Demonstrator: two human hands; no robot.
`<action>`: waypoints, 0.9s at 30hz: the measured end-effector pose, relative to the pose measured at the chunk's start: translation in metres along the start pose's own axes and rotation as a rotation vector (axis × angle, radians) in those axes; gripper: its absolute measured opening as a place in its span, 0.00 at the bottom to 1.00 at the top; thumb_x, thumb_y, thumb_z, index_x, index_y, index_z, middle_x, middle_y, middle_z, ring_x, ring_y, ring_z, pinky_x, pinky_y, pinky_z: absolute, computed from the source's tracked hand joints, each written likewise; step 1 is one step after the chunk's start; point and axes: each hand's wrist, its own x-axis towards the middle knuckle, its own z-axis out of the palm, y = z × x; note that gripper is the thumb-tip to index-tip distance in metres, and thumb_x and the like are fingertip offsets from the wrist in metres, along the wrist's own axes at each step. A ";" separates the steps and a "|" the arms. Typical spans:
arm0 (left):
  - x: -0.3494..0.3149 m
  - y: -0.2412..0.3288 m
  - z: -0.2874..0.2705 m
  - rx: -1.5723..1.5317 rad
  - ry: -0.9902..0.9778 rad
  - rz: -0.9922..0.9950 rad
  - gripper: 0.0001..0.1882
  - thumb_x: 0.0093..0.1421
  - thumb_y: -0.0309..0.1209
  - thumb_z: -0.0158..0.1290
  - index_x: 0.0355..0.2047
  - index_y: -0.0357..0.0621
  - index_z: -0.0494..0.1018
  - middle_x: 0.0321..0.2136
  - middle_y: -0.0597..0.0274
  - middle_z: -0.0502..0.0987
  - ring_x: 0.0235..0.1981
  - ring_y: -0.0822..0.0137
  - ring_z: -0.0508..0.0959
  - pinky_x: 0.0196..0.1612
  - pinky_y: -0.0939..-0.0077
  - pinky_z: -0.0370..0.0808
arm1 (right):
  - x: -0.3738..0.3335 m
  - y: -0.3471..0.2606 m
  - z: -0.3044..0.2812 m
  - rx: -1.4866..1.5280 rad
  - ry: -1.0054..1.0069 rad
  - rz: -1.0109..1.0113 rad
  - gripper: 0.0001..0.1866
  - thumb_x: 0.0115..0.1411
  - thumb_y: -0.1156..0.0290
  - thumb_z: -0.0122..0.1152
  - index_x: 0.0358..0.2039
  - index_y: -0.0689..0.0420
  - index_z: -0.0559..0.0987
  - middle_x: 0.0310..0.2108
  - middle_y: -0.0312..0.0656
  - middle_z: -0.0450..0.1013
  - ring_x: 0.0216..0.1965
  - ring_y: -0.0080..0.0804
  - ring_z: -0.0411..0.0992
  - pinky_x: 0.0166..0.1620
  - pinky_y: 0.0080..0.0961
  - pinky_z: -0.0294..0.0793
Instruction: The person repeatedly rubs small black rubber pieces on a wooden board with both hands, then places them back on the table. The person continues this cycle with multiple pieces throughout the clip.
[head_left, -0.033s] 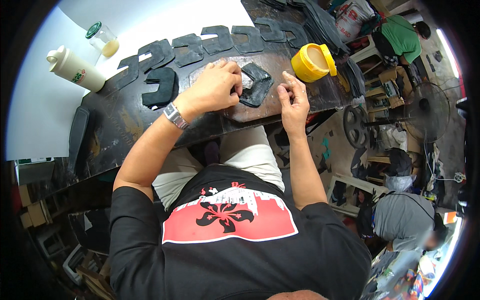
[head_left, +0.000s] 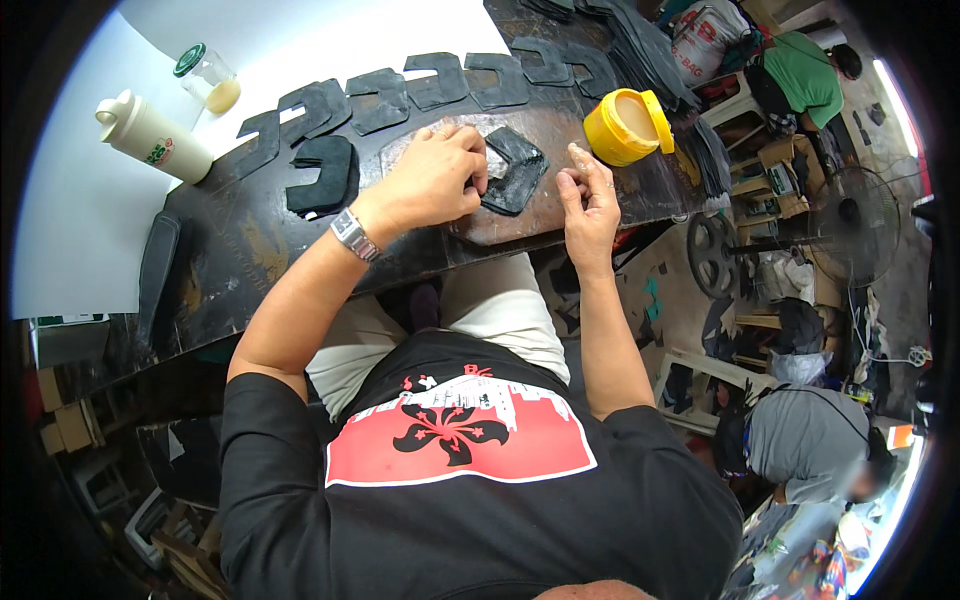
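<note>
In the middle of the table lies a dark, U-shaped flat piece [head_left: 521, 176], its surface wet-looking, on a worn brown board [head_left: 480, 232]. My left hand [head_left: 432, 178], with a watch on its wrist, reaches over the board. Its fingers are curled down at the left edge of that piece and appear to pinch it; the fingertips are partly hidden. My right hand [head_left: 590, 205] is raised just right of the piece, apart from it. Pale residue coats its fingertips, and thumb and forefinger are apart with nothing visible between them. Beyond it stands an open yellow tub [head_left: 622, 128] of tan paste.
Several similar dark pieces [head_left: 436, 80] lie in a row along the far side. A small stack of them [head_left: 318, 175] sits left of my left hand. A cream tumbler [head_left: 155, 140] and a glass jar [head_left: 210, 80] stand far left. Two people work at the right, near a fan [head_left: 850, 225].
</note>
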 end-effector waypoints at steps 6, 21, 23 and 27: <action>-0.001 0.004 -0.001 0.067 0.145 -0.032 0.11 0.49 0.29 0.61 0.35 0.45 0.77 0.49 0.60 0.74 0.56 0.56 0.71 0.56 0.61 0.66 | 0.007 0.004 0.002 0.029 0.011 -0.023 0.21 0.66 0.76 0.64 0.59 0.59 0.78 0.53 0.39 0.74 0.43 0.21 0.73 0.44 0.17 0.73; 0.023 -0.009 -0.017 0.072 -0.186 -0.115 0.16 0.47 0.37 0.63 0.38 0.48 0.82 0.51 0.58 0.76 0.55 0.55 0.72 0.56 0.58 0.67 | 0.008 0.003 0.004 -0.039 -0.005 -0.050 0.21 0.63 0.75 0.66 0.57 0.57 0.79 0.50 0.41 0.73 0.40 0.24 0.74 0.42 0.21 0.76; 0.022 -0.008 -0.015 0.082 -0.180 -0.112 0.16 0.47 0.37 0.63 0.38 0.48 0.83 0.50 0.58 0.76 0.54 0.55 0.73 0.55 0.57 0.68 | 0.008 0.004 0.004 -0.049 0.009 -0.049 0.21 0.63 0.76 0.67 0.58 0.57 0.79 0.50 0.41 0.73 0.40 0.24 0.74 0.43 0.21 0.75; 0.009 -0.001 -0.008 0.111 0.001 -0.038 0.14 0.47 0.33 0.63 0.37 0.50 0.83 0.48 0.60 0.77 0.53 0.56 0.74 0.53 0.59 0.67 | 0.007 0.004 0.007 -0.040 0.018 -0.028 0.21 0.63 0.75 0.66 0.58 0.56 0.79 0.50 0.40 0.74 0.41 0.25 0.74 0.43 0.21 0.75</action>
